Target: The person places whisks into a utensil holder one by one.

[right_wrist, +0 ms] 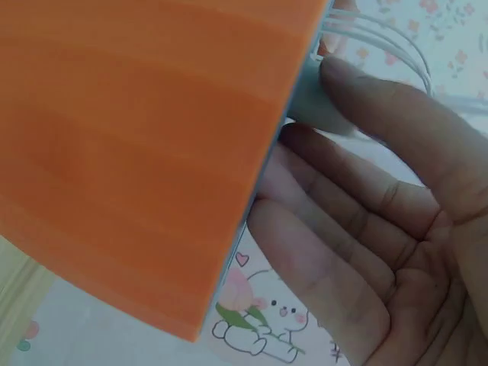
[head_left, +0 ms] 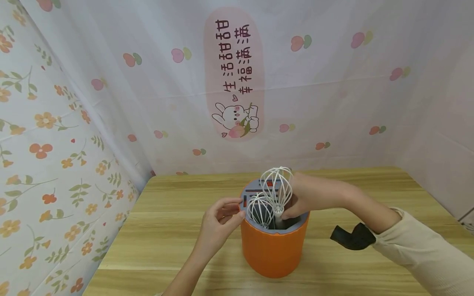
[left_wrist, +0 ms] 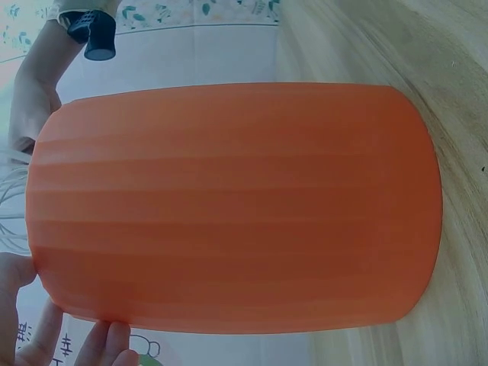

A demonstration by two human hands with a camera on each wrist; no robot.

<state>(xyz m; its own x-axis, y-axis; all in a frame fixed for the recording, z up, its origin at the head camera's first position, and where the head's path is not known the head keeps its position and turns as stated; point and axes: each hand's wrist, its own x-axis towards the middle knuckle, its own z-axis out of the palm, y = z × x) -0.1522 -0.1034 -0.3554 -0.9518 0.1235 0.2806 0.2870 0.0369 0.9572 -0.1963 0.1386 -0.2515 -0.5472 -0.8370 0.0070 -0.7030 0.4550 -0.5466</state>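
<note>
An orange utensil holder with a grey slotted top stands upright on the wooden table. Two white wire whisks rise from its front opening. The taller whisk has its light grey handle between the thumb and fingers of my right hand, just above the opening; the handle's lower end is hidden inside. Beside it on the left, the shorter whisk sits lower in the holder. My left hand holds the holder's left rim, thumb toward the front and fingers along the side.
The wooden table reaches back to a white printed curtain. A flowered cloth hangs along the left side. A black band-like piece is at my right wrist. Narrow slots line the back of the holder's top.
</note>
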